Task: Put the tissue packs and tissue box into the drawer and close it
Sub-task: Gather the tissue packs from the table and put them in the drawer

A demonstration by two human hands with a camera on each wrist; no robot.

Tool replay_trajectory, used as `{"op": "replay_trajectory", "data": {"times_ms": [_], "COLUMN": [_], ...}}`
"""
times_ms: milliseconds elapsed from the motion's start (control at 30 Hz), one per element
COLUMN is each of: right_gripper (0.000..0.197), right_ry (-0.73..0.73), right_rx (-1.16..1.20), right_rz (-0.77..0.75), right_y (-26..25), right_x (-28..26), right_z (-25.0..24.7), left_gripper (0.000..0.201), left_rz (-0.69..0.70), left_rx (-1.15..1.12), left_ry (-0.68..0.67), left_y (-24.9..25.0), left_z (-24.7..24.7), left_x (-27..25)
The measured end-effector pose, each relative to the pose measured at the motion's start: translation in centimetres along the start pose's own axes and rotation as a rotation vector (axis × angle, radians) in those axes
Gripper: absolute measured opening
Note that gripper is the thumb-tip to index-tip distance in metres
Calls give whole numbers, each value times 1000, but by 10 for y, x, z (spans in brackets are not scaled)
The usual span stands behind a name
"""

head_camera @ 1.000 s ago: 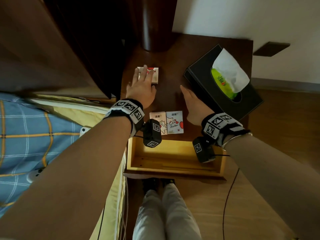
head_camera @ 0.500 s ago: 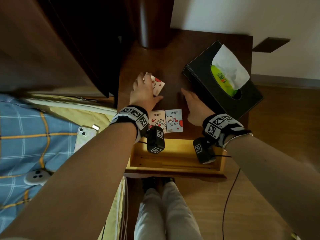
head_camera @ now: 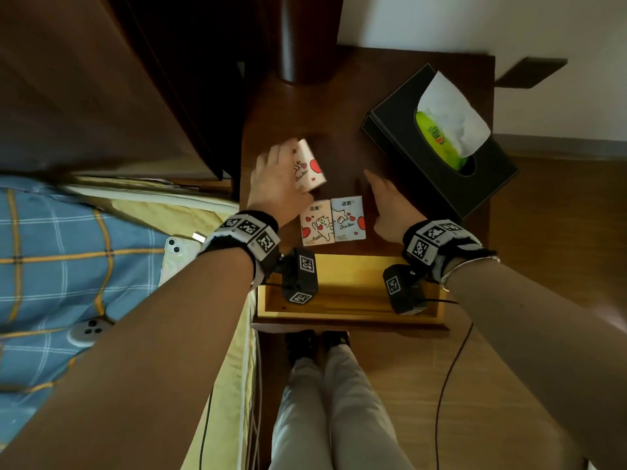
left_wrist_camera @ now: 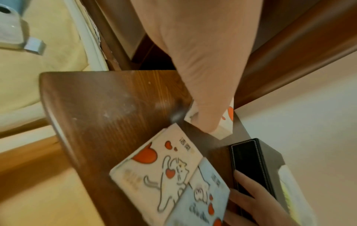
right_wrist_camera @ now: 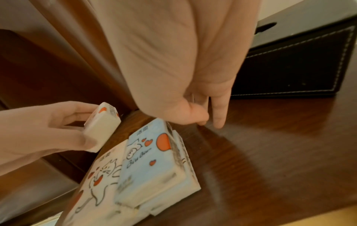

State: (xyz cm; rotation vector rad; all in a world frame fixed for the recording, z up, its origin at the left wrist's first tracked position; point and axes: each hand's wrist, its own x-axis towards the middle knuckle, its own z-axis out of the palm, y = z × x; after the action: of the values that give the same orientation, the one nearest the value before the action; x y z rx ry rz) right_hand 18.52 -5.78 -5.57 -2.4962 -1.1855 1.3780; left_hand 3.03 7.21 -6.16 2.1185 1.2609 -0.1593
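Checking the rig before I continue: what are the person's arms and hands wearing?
Both forearms are bare. Each wrist carries a black band faced with white panels of black square markers; the right band matches. A black marker-tagged camera block hangs under each wrist, trailing a thin black cable.

A small white tissue pack with red hearts sits pinched between the left thumb and fingers, tilted. A cream cat-print pack and pale-blue pack lie flat, side by side, below those fingers. The black stitched leather tissue box stands just right of the right fingers; the light wooden drawer is open.
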Motion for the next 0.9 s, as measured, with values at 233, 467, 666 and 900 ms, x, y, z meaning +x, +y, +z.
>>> {"op": "replay_trajectory", "data": {"times_ms": [233,467,666,900], "right_gripper": [92,89,61,60], "right_ry": [52,58,66,14], "right_rx": [46,95,231,374], "right_rz": [10,45,103,101], "right_y": [-5,1,3,-4], "right_x": [-25,-37,-40,-22], "right_z": [6,12,18,40], "left_gripper": [90,100,106,61], "left_rz": [148,116,-43,-290], "left_rx": [142,167,-111,-268], "left_ry": [-147,-219,-105,-199], "left_y": [12,8,6,2], "left_z": [16,34,33,49], "left_x": [-52,-68,-76,-73]}}
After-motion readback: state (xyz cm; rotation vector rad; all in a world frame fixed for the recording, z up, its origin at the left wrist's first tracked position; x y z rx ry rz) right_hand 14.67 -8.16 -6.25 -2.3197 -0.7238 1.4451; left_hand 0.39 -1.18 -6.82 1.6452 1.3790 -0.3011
